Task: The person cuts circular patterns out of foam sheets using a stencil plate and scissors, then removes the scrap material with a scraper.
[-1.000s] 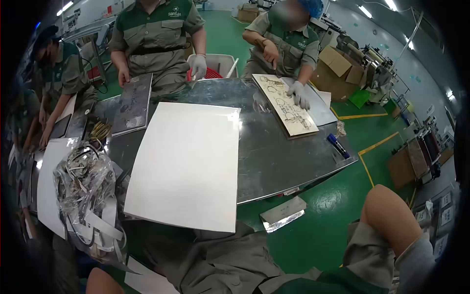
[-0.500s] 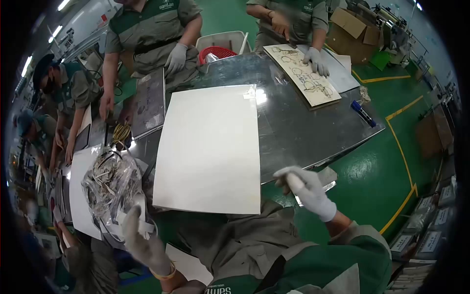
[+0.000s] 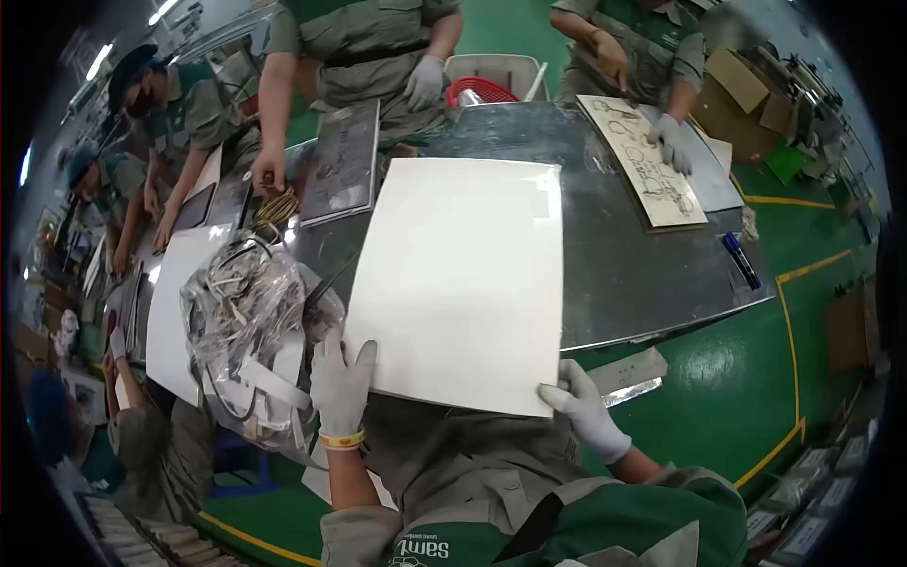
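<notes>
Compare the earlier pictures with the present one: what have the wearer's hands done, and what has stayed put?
Both gloved hands came in to the near edge of the white sheet: the left hand now lies at its left corner, thumb on it; the right hand has gripped the right corner. The sheet stayed flat on the metal table; the plastic bag and blue marker stayed put.

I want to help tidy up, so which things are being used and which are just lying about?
In use: sheet, left hand and right hand at its near corners, table under it.
Lying about: bag of scraps, marker, red basket, foil strip.
</notes>
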Action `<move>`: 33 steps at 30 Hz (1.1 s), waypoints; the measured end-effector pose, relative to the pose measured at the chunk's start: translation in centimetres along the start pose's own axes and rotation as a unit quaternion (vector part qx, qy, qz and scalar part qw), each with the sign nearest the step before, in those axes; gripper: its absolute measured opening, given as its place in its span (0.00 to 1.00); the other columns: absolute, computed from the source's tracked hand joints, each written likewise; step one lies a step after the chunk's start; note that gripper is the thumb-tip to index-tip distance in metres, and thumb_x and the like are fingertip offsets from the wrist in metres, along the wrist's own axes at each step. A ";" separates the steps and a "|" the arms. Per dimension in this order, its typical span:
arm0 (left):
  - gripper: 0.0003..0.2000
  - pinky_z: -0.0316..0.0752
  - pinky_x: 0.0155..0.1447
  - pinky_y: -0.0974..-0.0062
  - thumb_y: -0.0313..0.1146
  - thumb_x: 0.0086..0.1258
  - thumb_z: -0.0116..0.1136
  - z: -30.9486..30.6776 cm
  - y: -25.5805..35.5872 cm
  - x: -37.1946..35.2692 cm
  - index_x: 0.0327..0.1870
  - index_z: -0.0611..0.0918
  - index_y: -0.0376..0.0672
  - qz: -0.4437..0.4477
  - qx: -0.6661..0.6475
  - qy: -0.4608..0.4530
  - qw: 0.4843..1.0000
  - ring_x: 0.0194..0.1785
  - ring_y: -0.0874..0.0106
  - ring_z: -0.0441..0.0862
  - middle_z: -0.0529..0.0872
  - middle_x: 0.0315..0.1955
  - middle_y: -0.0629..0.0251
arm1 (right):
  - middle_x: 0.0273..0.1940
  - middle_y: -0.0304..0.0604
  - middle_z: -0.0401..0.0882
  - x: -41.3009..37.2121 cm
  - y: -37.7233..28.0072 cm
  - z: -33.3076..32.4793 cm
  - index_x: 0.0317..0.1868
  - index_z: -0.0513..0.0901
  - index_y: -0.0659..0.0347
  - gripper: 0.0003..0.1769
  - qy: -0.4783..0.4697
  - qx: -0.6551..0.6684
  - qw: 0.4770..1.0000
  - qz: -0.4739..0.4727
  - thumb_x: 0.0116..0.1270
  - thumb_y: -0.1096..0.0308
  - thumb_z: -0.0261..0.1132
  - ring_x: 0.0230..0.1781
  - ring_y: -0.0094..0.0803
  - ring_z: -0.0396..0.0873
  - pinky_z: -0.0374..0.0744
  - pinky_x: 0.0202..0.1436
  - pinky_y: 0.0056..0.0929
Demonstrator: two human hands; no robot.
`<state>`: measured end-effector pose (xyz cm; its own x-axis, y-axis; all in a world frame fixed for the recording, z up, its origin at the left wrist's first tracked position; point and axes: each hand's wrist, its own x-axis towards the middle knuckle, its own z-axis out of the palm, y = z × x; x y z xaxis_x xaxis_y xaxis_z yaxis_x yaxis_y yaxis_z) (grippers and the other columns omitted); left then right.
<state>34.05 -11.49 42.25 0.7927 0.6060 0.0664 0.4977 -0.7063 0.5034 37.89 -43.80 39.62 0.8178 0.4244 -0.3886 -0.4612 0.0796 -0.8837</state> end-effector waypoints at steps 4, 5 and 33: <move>0.25 0.73 0.53 0.54 0.47 0.60 0.65 1.6 -0.9 -1.8 0.53 0.79 0.38 0.096 0.060 0.076 0.991 0.50 0.48 0.77 0.78 0.47 0.49 | 0.49 0.44 0.75 -2.3 -0.4 -1.6 0.58 0.70 0.67 0.20 0.101 -0.071 0.992 -0.027 0.73 0.63 0.56 0.51 0.25 0.71 0.71 0.57 0.26; 0.23 0.74 0.52 0.55 0.45 0.62 0.64 2.0 -0.6 -2.2 0.53 0.79 0.40 0.078 -0.037 0.024 0.996 0.51 0.49 0.77 0.78 0.46 0.51 | 0.49 0.44 0.75 -2.4 -0.1 -1.0 0.58 0.71 0.67 0.20 0.134 -0.096 0.985 -0.055 0.73 0.62 0.55 0.51 0.26 0.71 0.70 0.58 0.27; 0.45 0.69 0.67 0.75 0.42 0.63 0.66 13.5 9.2 -9.2 0.77 0.51 0.44 -0.009 -0.817 -0.507 0.275 0.64 0.80 0.69 0.68 0.66 0.72 | 0.55 0.61 0.77 -12.5 -25.1 -5.7 0.54 0.79 0.74 0.24 0.151 -0.607 0.592 -0.509 0.73 0.57 0.60 0.51 0.47 0.81 0.84 0.49 0.39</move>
<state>36.06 -28.51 34.61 0.8979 -0.3955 0.1933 0.3398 0.9019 0.2668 41.24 -56.25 65.15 0.5687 0.5191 0.6380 0.7599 -0.6284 -0.1662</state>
